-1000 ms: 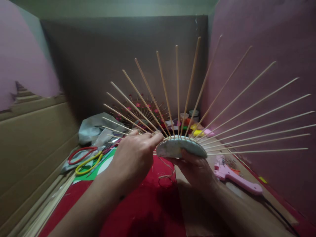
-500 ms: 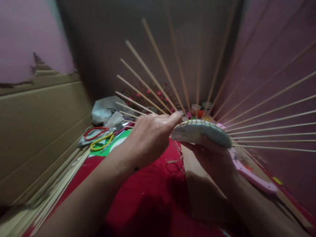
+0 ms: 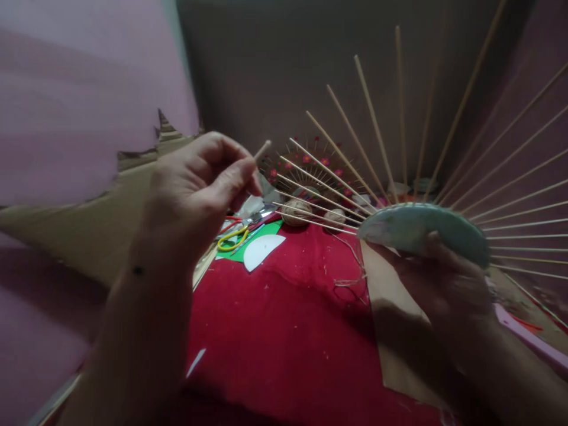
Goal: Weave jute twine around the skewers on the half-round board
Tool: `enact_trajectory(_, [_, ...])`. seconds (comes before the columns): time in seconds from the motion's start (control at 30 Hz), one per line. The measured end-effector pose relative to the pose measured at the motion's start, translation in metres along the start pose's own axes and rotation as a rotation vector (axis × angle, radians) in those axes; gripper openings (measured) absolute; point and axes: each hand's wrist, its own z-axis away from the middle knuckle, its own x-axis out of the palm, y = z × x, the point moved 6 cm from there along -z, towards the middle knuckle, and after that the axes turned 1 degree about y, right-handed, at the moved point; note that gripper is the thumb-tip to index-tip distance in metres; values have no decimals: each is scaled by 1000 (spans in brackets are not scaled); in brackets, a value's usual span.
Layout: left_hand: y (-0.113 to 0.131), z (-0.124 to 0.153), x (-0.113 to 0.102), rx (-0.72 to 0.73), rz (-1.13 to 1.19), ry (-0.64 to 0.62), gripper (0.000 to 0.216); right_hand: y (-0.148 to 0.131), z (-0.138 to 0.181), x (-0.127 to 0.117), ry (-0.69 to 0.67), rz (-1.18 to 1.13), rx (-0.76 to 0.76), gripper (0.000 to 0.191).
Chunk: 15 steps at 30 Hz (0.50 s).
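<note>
My right hand supports a pale green half-round base from below and in front, with the thumb across its face. Several thin wooden sticks fan out from the base's curved edge, up and to both sides. To the left and apart from the fan, my left hand is raised, thumb and fingers pinched on a thin wooden stick. Only the tip of that stick shows; the hand hides the rest.
Two twine balls sit behind the red cloth. Yellow-handled scissors and a white half circle lie at left on green sheet. A brown board and pink handle are at right. Torn cardboard lines the left wall.
My left hand has left the base and moved up and left, with a stick now showing in its pinch. The view has swung left, so the fan and right hand appear farther right.
</note>
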Motion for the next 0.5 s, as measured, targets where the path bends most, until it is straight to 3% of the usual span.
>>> enact_trajectory(0.07, [-13,7,-14,-96,-41,70,7,0,0,0,12,3,6,29])
enact_trajectory(0.27, [-50,34,-35,-323,-133,98,7,8,-1,-1,2,-9,66,31])
enact_trajectory(0.4, [-62,49,-31,-419,-164,85,6,16,-1,-3,-8,-48,102,26])
enact_trajectory(0.5, [-66,56,-23,-405,-240,29,11,25,2,-2,-11,-81,180,21])
